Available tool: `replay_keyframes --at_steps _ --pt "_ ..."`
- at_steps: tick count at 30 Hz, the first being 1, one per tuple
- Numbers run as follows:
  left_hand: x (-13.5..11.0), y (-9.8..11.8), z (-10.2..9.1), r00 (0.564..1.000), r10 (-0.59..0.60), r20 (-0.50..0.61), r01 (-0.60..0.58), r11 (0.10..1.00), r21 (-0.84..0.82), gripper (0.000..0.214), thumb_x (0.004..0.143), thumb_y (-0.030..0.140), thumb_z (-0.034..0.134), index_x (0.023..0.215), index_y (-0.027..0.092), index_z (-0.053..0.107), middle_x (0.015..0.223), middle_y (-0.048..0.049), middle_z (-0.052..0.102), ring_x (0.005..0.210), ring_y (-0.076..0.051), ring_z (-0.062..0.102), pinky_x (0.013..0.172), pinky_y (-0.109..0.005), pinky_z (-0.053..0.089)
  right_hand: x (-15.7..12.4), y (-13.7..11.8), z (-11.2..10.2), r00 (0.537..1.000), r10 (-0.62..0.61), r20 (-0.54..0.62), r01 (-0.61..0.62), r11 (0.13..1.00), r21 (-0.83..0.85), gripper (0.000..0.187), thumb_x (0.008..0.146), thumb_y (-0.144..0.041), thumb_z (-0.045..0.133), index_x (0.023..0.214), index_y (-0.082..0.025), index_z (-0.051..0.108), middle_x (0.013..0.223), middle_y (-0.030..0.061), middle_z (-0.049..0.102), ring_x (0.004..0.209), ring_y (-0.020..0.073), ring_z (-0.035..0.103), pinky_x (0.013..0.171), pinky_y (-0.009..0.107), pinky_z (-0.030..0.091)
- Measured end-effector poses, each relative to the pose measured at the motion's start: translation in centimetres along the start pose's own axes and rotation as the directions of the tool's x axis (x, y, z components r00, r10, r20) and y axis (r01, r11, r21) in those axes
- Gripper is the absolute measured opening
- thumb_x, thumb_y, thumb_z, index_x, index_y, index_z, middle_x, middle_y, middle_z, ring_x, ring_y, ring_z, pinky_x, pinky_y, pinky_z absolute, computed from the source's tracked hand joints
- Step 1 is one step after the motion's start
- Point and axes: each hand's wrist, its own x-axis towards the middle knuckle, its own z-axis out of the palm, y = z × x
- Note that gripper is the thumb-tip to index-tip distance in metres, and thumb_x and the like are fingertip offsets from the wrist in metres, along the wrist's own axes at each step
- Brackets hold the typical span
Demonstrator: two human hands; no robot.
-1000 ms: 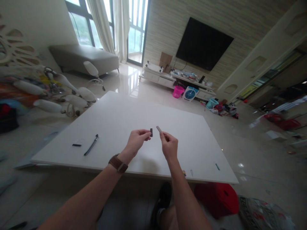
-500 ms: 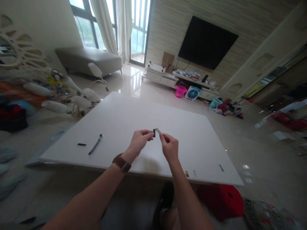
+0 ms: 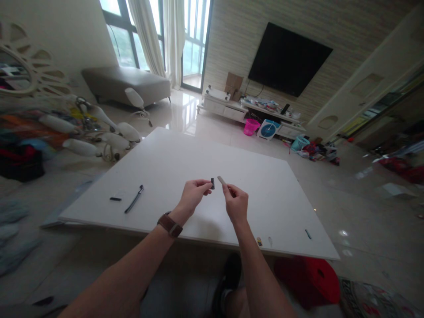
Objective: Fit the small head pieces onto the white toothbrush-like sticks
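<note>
My left hand (image 3: 192, 195) pinches a small black rectangular piece (image 3: 212, 183) upright between thumb and fingers, above the white table. Facing it, my right hand (image 3: 237, 204) is closed on a thin, flat grey strip (image 3: 221, 179) whose tip points up and left. A narrow gap separates the strip's tip from the black piece. What the strip is I cannot make out. Left of my hands lies a long dark stick with a small head (image 3: 134, 199), and beside it a short black bar (image 3: 115, 199) near some clear film.
The white tabletop (image 3: 185, 152) spans the middle. Near its front right edge lie a small yellow item (image 3: 259, 241), a small clear piece (image 3: 270, 241) and a dark green strip (image 3: 308, 234). A red stool (image 3: 308, 282) stands beneath that edge; a lamp (image 3: 114, 140) stands left.
The grey strip's tip has moved slightly right, away from the black piece, opening a gap between them. My left hand has hardly moved. The whole view has shifted a little.
</note>
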Motion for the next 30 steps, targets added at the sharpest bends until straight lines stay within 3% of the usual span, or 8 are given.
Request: replay_keyframes --at_steps 3,9,14,17,20,25,30 --pt "-0.02 -0.06 0.02 1.0 0.015 0.015 -0.015 1.0 0.014 0.022 0.064 0.031 0.076 0.075 0.012 0.076 0.072 -0.0082 0.072 0.064 -0.014 0.06 0.066 -0.029 0.046 -0.23 -0.27 0.15 0.996 -0.011 0.088 0.012 1.0 -0.007 0.035 0.093 -0.045 0.057 0.085 -0.018 0.078 0.066 0.0015 0.065 0.057 0.012 0.05 0.054 0.023 0.034" --pt "0.14 -0.21 -0.09 1.0 -0.003 -0.027 0.003 1.0 0.0 0.024 0.064 0.031 0.076 0.077 0.011 0.076 0.075 -0.0089 0.072 0.062 -0.013 0.059 0.064 -0.028 0.045 0.03 -0.23 -0.2 0.996 0.027 -0.083 -0.027 1.0 -0.009 0.037 0.093 -0.045 0.056 0.084 -0.015 0.076 0.062 0.0009 0.061 0.055 0.0113 0.046 0.053 0.023 0.032" --pt "0.19 -0.32 -0.11 1.0 0.025 0.002 -0.025 1.0 0.007 0.023 0.065 0.032 0.076 0.076 0.011 0.076 0.073 -0.0081 0.071 0.063 -0.013 0.058 0.063 -0.027 0.044 -0.42 -0.38 0.06 0.995 0.009 0.099 -0.006 1.0 -0.025 0.035 0.093 -0.045 0.057 0.082 -0.017 0.076 0.06 -0.0003 0.06 0.054 0.011 0.046 0.053 0.023 0.03" --pt "0.08 -0.27 -0.05 1.0 0.006 0.009 -0.006 0.999 0.047 0.024 0.065 0.032 0.075 0.076 0.012 0.076 0.071 -0.0082 0.071 0.061 -0.013 0.058 0.062 -0.028 0.044 -0.17 -0.12 -0.09 0.999 0.05 -0.002 -0.05 0.998 -0.034 0.035 0.092 -0.044 0.058 0.081 -0.017 0.076 0.06 0.0001 0.059 0.055 0.0112 0.046 0.053 0.023 0.031" --pt "0.13 -0.17 -0.09 0.998 0.001 -0.064 0.001 1.0 0.03 0.026 0.064 0.032 0.075 0.08 0.011 0.076 0.077 -0.0086 0.073 0.058 -0.012 0.056 0.06 -0.027 0.043 -0.03 0.0 -0.34 0.996 0.067 -0.067 -0.065 0.998 0.018 0.036 0.092 -0.045 0.058 0.082 -0.015 0.076 0.062 0.0006 0.059 0.056 0.0109 0.046 0.053 0.023 0.031" --pt "0.09 -0.07 -0.08 1.0 0.028 -0.011 -0.027 0.997 0.07 0.025 0.064 0.031 0.074 0.079 0.011 0.077 0.069 -0.0063 0.07 0.058 -0.011 0.053 0.058 -0.025 0.04 -0.51 -0.4 -0.14 0.994 -0.002 0.114 0.002 1.0 0.002 0.034 0.093 -0.044 0.058 0.085 -0.017 0.077 0.062 -0.0004 0.06 0.056 0.0104 0.046 0.054 0.023 0.031" --pt "-0.03 -0.12 0.03 1.0 0.011 -0.023 -0.009 0.998 0.056 0.029 0.064 0.033 0.075 0.082 0.011 0.077 0.072 -0.0069 0.071 0.058 -0.011 0.053 0.058 -0.026 0.04 -0.25 -0.37 -0.38 0.999 0.037 -0.036 -0.037 0.999 0.016 0.036 0.093 -0.044 0.057 0.084 -0.015 0.077 0.065 0.0007 0.062 0.057 0.011 0.047 0.055 0.023 0.033"
